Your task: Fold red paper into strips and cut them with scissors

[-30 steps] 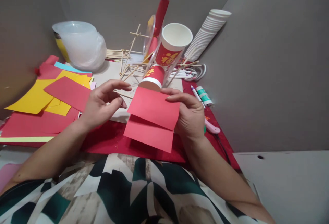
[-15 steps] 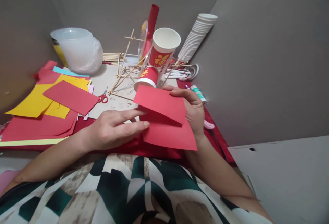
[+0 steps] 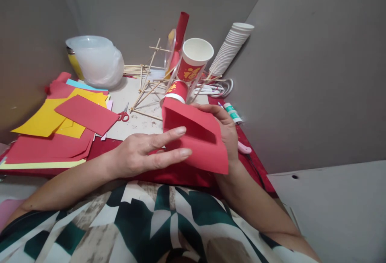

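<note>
My right hand (image 3: pixel 227 128) grips red paper (image 3: pixel 208 154) along its right side, with fingers behind the top edge. The paper has an upper flap over a lower part, with a dark gap between them; whether it is one folded sheet or two I cannot tell. My left hand (image 3: pixel 147 154) is open, two fingers stretched over the paper's left part; the other fingers are mostly hidden. Just behind the paper, a red-and-white paper cup (image 3: pixel 176 90) lies under another upright cup (image 3: pixel 193 66), amid a frame of thin wooden sticks (image 3: pixel 141 96).
Red and yellow paper sheets (image 3: pixel 36 118) lie at the left, beside red-handled scissors (image 3: pixel 123 116). A translucent plastic container (image 3: pixel 96 62) stands behind them. A leaning cup stack (image 3: pixel 230 50), a white cable (image 3: pixel 224 88), a glue stick (image 3: pixel 233 113) and a pink-handled tool (image 3: pixel 243 147) are at the right.
My left hand has moved right, its fingers now reaching further across the red paper. The upper flap has lifted and bent, widening the gap. My right hand keeps its hold.
</note>
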